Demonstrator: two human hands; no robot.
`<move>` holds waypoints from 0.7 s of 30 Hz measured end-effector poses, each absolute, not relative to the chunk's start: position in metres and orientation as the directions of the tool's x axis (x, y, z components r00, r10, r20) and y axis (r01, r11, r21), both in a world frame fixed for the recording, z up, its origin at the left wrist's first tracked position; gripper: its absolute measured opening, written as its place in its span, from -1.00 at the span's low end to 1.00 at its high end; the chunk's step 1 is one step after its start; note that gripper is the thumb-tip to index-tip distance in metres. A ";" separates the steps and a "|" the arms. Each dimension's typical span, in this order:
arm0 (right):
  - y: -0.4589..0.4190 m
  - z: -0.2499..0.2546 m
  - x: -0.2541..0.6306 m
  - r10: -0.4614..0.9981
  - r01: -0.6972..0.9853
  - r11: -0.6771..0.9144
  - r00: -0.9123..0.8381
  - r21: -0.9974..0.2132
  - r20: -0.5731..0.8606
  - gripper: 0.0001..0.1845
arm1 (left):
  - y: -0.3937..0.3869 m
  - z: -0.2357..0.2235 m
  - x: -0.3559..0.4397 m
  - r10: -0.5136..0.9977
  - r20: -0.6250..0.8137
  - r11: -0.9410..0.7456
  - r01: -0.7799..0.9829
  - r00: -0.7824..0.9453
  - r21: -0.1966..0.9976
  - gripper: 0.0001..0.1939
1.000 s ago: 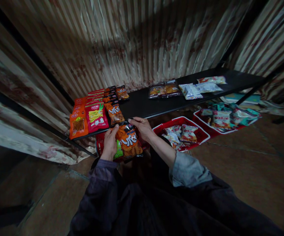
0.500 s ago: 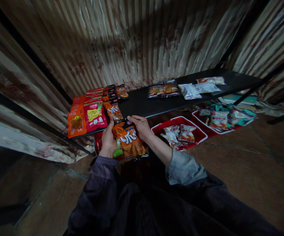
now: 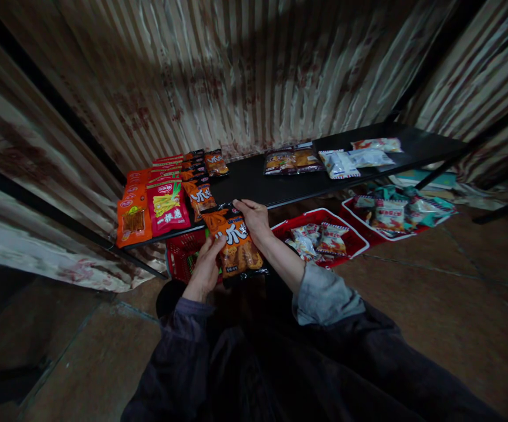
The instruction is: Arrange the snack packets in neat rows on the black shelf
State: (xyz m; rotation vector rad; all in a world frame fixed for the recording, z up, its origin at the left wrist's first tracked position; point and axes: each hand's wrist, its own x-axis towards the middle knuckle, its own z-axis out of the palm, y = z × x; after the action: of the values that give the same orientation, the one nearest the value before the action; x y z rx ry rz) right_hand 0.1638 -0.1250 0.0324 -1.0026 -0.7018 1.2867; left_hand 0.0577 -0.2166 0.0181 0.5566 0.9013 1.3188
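We hold an orange-and-black snack bag [image 3: 239, 246] in both hands just in front of a black shelf [image 3: 245, 190], its top edge close to the shelf's front edge; whether the two touch, we cannot tell. Our left hand [image 3: 205, 266] closes on the bag's left side, reaching onto the printed front, while our right hand [image 3: 256, 223] pinches the upper right corner; the fingers behind the bag are out of sight. Puffed and glossy, the bag is probably light, soft-walled and a little slippery, with crisp contents that a hard squeeze could crush, so the flat seals and corners look like the safest places to grip. Across its front, we read the large white character 爪; the blue word above it is too small to make out. A bag of matching design [image 3: 200, 197] lies on the shelf beside a pink packet [image 3: 167, 205], which appears to read 一根葱 in white below a picture of yellow sticks. Farther left, the lettering on an orange packet [image 3: 133, 224] escapes us, as does that on the white-and-red packets [image 3: 333, 237] in a red basket [image 3: 354, 235] below the shelf.
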 end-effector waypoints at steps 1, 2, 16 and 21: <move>-0.124 0.031 0.164 0.978 -0.431 -0.011 0.183 -0.902 -0.100 -0.70 | -0.217 0.018 0.058 0.969 -0.246 0.200 -0.578 -0.003 0.791 -0.56; -0.123 0.030 0.163 0.979 -0.421 -0.009 0.182 -0.907 -0.093 -0.70 | -0.218 0.017 0.058 0.967 -0.253 0.199 -0.578 -0.013 0.792 -0.56; -0.157 0.016 0.182 0.946 -0.362 -0.283 -0.258 -0.888 -0.197 -0.53 | -0.198 0.022 0.044 0.914 -0.325 0.134 -0.577 -0.241 0.806 -0.62; -0.186 0.003 0.187 0.929 -0.325 -0.327 -0.281 -0.887 -0.240 -0.44 | -0.184 0.024 0.041 0.898 -0.322 0.081 -0.607 -0.299 0.790 -0.69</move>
State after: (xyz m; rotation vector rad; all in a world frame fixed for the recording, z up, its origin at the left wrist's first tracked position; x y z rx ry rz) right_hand 0.1866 -0.1863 0.0029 -1.0019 -0.9278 1.7544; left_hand 0.0410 -0.1844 0.0236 0.3679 1.0875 1.5473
